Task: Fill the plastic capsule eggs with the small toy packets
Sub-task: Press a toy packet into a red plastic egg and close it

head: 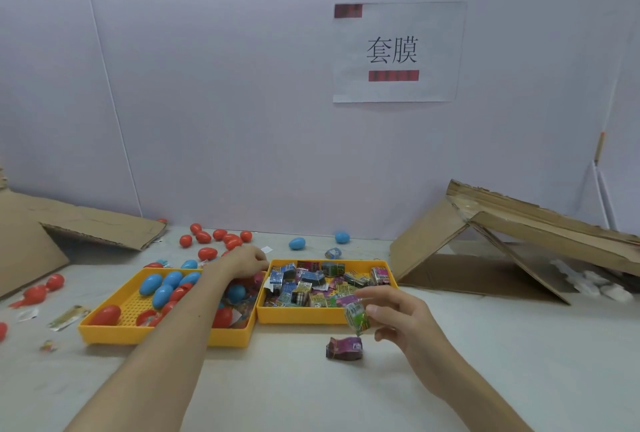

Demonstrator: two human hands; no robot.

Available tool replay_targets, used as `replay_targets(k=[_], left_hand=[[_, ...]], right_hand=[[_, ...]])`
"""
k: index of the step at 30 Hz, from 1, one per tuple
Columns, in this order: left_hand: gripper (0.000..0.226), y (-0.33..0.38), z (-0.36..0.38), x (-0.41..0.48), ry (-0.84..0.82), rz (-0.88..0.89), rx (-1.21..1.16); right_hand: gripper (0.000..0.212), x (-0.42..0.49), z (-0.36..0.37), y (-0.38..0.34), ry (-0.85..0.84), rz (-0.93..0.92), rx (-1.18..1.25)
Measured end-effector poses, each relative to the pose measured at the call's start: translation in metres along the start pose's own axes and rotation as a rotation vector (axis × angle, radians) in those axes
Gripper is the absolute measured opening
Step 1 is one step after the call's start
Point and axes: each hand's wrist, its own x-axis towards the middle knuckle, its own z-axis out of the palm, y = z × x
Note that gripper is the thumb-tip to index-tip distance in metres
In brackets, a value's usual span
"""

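Bench, two yellow trays side by side, touching.

- Right hand [401,319]: hovers just in front of the packet tray [301,316], above the table [311,390]. Thumb and fingertips pinch a green toy packet [357,319]; the other fingers are loosely curled. The packet hangs clear of the table, its long axis near upright and leaning a little.
- Left hand [242,263]: reaches across the egg tray [166,336] to its far right corner, knuckles up, fingers bent down into the heap. I cannot tell whether it has an egg; the fingertips are hidden.
- Capsule eggs [162,287]: blue and red, mostly lying on their sides in the left tray. A blue one [236,292] sits just below the left wrist. More red eggs [207,237] lie loose on the table behind.
- A purple packet [344,348] lies on the table just below the held one, not touching it.

Judgement: everything turns on the gap between the hands. The packet is to the right of the eggs, across the seam where the trays meet, so the left hand is much nearer any egg. The likely meeting point is the table in front of the seam. An egg would have to be brought there and opened with its mouth towards the packet's lower end.
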Motion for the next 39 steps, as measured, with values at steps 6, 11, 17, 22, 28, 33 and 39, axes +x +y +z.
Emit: replay_targets(k=[6,11,17,22,28,33,39], left_hand=[[0.022,-0.009,0.004,-0.001,0.323,0.037,-0.188],[0.023,-0.011,-0.014,-0.012,0.413,0.087,-0.349],[0.023,-0.009,-0.022,-0.016,0.464,0.112,-0.389],[0.024,-0.003,-0.019,-0.017,0.530,0.087,-0.407],[0.033,-0.004,-0.017,-0.017,0.528,0.056,-0.418],[0.040,0.000,-0.019,-0.022,0.542,0.020,-0.585],[0.047,0.003,-0.015,-0.043,0.473,0.004,-0.724]], right_hand=[[0.029,-0.002,0.000,-0.002,0.001,-0.003,0.001],[0.028,-0.004,0.000,-0.004,0.003,0.000,0.011],[0.027,-0.004,0.001,-0.004,0.011,0.009,0.013],[0.022,-0.003,0.000,-0.003,0.000,0.021,0.010],[0.024,-0.002,0.001,-0.002,-0.017,0.028,0.001],[0.025,-0.003,-0.001,-0.003,-0.016,0.022,-0.001],[0.024,-0.003,0.001,-0.005,-0.025,0.020,0.005]])
